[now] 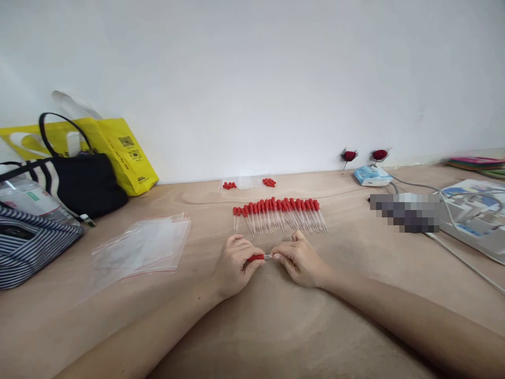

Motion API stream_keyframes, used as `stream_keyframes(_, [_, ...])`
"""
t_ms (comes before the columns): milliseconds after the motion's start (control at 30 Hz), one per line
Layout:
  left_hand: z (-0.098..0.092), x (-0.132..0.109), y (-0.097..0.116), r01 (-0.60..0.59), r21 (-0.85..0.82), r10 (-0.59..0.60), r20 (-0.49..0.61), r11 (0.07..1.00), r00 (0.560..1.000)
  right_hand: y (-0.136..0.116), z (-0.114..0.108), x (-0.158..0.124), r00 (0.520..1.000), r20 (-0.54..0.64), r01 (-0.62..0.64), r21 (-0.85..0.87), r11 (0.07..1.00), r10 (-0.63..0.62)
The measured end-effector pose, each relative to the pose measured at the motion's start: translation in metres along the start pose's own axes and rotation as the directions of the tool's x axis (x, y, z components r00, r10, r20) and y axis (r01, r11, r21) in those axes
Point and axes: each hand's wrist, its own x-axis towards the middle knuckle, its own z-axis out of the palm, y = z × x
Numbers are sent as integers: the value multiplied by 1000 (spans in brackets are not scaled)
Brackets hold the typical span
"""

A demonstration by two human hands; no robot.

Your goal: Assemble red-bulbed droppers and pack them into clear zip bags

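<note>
Free tabletop rightward, droppers ahead

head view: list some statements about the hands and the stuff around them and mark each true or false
1. The left hand holds a red bulb. True.
2. The right hand pinches a clear tube. True.
3. A row of droppers lies beyond the hands. True.
4. The droppers' bulbs are blue. False: they are red.
5. The clear bags lie to the right of the right hand. False: they lie to the left of the left hand.
</note>
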Motion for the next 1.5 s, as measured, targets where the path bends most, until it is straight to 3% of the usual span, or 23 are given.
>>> stream_keyframes(100, [-3,-1,-4,77,-68,-76,22,995,997,1,-3,-1,999,-45,-9,16,1000,10])
stream_keyframes(200, [-6,-3,-11,225,-237,-229,14,945,973,2,-8,-3,993,-109,-36,-7,999,36])
stream_keyframes(333, [-4,-2,-13,398,-571,-445,62,718,893,-1,-7,-3,989,-135,-61,-8,998,59])
stream_keyframes(467, [3,-1,2,378,-773,-579,17,509,815,-12,2,0,993,-116,-19,-2,1000,19])
stream_keyframes(567, [1,5,9,410,-831,-622,103,375,776,-15,6,1,995,-95,16,-6,1000,-16])
stream_keyframes(633, [-8,16,3,466,-801,-661,119,377,741,-14,4,0,996,-86,20,-13,1000,-21])
stream_keyframes(733, [-25,45,-23,633,-574,-730,88,520,678,-7,-2,-3,995,-99,-2,-54,999,-3])
stream_keyframes(833, [-32,75,-54,712,-453,-747,136,537,651,4,-8,-7,991,-129,-52,-112,992,37])
stream_keyframes(933, [-26,94,-76,751,-327,-751,157,573,641,13,-11,-10,986,-150,-94,-136,986,74])
stream_keyframes(1167, [-13,100,-96,738,-80,-731,98,670,675,15,-10,-9,989,-120,-96,-126,987,81])
stream_keyframes(1333, [-27,83,-76,641,41,-641,-28,766,767,18,-8,-9,992,-98,-92,-117,989,81])
stream_keyframes(1433, [-35,48,-50,484,46,-485,27,874,874,21,-13,-9,997,-49,-62,-70,996,58])
stream_keyframes(1467, [-38,34,-41,304,34,-305,122,952,944,21,-15,-9,1000,-14,-27,-48,998,27])
stream_keyframes(1500, [-40,21,-33,153,18,-153,229,988,961,21,-18,-9,1000,28,14,-28,1000,-13])
